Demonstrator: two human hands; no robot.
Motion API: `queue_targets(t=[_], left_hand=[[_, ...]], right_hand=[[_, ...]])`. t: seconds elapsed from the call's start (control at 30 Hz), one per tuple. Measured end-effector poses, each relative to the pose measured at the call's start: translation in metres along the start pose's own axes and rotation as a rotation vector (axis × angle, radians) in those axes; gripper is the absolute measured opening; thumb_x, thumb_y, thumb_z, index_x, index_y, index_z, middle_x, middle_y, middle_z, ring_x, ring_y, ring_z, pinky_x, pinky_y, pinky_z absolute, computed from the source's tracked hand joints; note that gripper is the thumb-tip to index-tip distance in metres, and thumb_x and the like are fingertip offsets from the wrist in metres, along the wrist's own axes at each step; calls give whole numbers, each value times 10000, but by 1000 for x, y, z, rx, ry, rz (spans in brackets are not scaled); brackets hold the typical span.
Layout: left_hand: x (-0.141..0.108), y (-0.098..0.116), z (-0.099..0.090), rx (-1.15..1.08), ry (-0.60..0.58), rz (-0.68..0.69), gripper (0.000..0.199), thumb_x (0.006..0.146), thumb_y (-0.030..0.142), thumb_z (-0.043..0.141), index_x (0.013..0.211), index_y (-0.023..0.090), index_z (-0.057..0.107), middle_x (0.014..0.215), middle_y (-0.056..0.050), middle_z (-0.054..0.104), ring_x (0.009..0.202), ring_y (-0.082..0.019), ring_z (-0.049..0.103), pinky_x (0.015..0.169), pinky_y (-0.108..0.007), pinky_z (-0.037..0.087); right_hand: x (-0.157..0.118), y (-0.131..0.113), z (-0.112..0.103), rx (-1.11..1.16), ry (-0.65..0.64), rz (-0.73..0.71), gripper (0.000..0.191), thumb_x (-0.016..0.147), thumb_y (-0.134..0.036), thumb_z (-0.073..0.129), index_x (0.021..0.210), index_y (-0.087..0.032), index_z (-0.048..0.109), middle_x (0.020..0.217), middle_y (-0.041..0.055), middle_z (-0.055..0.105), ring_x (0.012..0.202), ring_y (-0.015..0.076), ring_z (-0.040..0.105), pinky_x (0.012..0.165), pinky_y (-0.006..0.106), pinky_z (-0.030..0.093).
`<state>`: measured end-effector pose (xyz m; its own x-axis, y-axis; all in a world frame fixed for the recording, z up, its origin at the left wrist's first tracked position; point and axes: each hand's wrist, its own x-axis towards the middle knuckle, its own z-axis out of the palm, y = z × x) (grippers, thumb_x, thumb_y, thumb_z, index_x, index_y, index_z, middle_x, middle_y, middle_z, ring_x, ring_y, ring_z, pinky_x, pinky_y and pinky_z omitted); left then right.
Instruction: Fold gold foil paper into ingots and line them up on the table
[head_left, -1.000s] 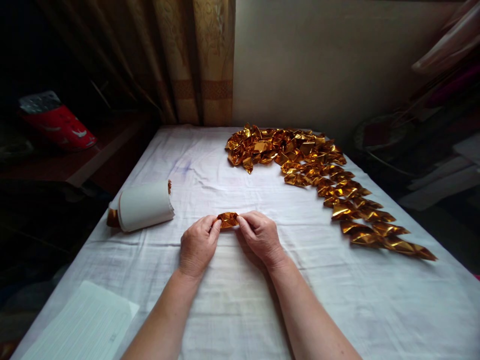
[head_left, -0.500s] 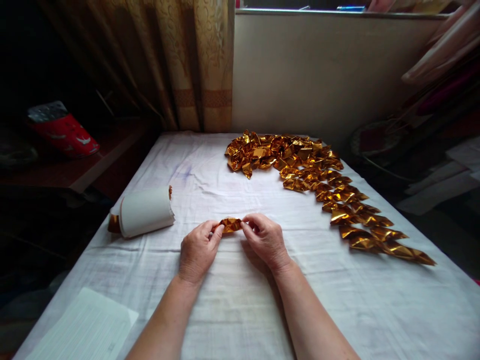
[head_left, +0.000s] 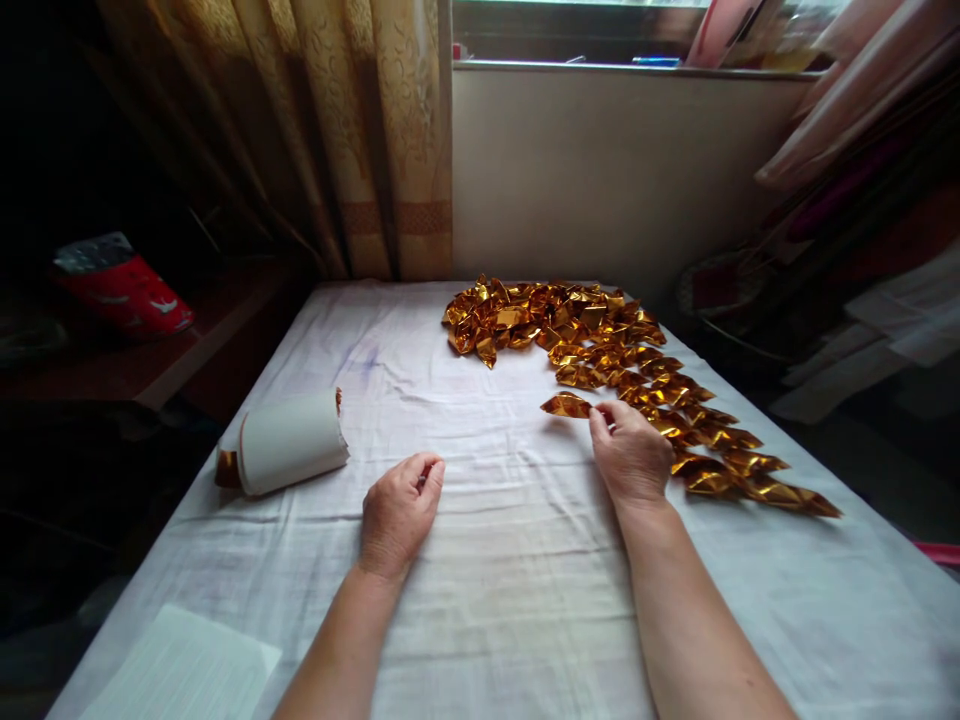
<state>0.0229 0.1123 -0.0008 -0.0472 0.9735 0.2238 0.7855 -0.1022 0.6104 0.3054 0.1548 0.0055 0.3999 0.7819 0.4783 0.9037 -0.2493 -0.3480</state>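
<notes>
My right hand (head_left: 634, 455) pinches one end of a folded gold paper ingot (head_left: 566, 404), a shiny boat-shaped piece with pointed ends. It is held just to the left of rows of similar gold ingots (head_left: 731, 462) that run down the right side of the table. My left hand (head_left: 401, 510) rests near the middle of the white cloth, fingers curled and thumb against the forefinger, with nothing visible in it. Left of that hand lies a rolled bundle in pale paper (head_left: 292, 442), gold sheets showing at its ends.
More gold ingots are heaped in a pile (head_left: 517, 318) at the table's far edge. A lined paper sheet (head_left: 180, 665) lies at the near left on the white cloth (head_left: 495, 620). Beyond are a curtain (head_left: 409, 150), a red container (head_left: 139, 295) on a side shelf and hanging clothes at right.
My right hand has carried the gold paper ingot away from my left hand, to the right and farther out. The left hand has let go and stayed near its spot. The view has tilted up slightly.
</notes>
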Motion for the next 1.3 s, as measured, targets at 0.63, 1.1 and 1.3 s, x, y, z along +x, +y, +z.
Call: queue_targets(t=[0.63, 1.1, 1.3], left_hand=[[0, -2, 0, -8, -14, -27, 214, 897, 326, 516, 900, 246, 715, 848, -3, 759, 779, -165, 697, 689, -244, 474], [0, -3, 1, -6, -18, -26, 237, 896, 351, 500, 903, 245, 712, 849, 2, 756, 776, -157, 686, 697, -236, 461], [1, -4, 1, -35, -9, -28, 240, 889, 351, 498, 890, 239, 710, 826, 3, 752, 750, -155, 682, 672, -235, 458]], right_hand=[[80, -2, 4, -392, -285, 15, 288, 940, -338, 466, 1049, -208, 699, 1003, 129, 723, 848, 276, 692, 694, 353, 472], [45, -14, -8, -199, -235, 35, 277, 913, -328, 509, 1099, -242, 696, 1002, 85, 739, 779, 227, 669, 656, 293, 423], [-4, -50, 5, 59, -335, -21, 222, 891, -286, 538, 1005, -256, 726, 956, 31, 755, 781, 190, 662, 623, 259, 376]])
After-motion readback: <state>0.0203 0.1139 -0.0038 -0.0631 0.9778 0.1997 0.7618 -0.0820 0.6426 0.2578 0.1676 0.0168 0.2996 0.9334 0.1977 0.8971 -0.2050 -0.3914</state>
